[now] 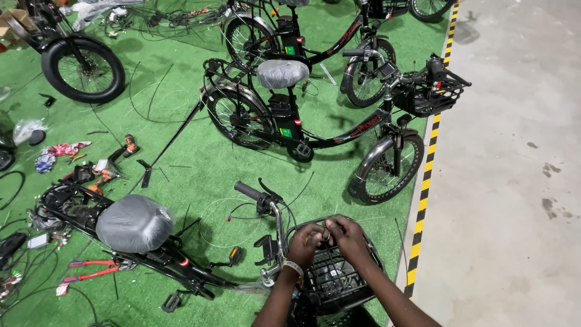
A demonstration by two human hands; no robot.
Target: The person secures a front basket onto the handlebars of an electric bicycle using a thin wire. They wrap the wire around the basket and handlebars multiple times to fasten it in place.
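A black bicycle stands right below me, its saddle (134,223) wrapped in grey plastic and a black wire basket (336,280) mounted at the front. My left hand (305,244) and my right hand (348,234) meet over the basket's near rim, fingers pinched together on a small dark part or cable end that is too small to make out. The handlebar (261,197) with its black grip and brake lever sticks out just left of my hands. A light band sits on my left wrist.
A second black bicycle (315,118) with a front basket stands ahead, more bikes behind it. Red-handled cutters (91,270), an orange drill (129,145), loose cables and wrappers litter the green turf. A yellow-black stripe (426,181) borders the grey concrete on the right.
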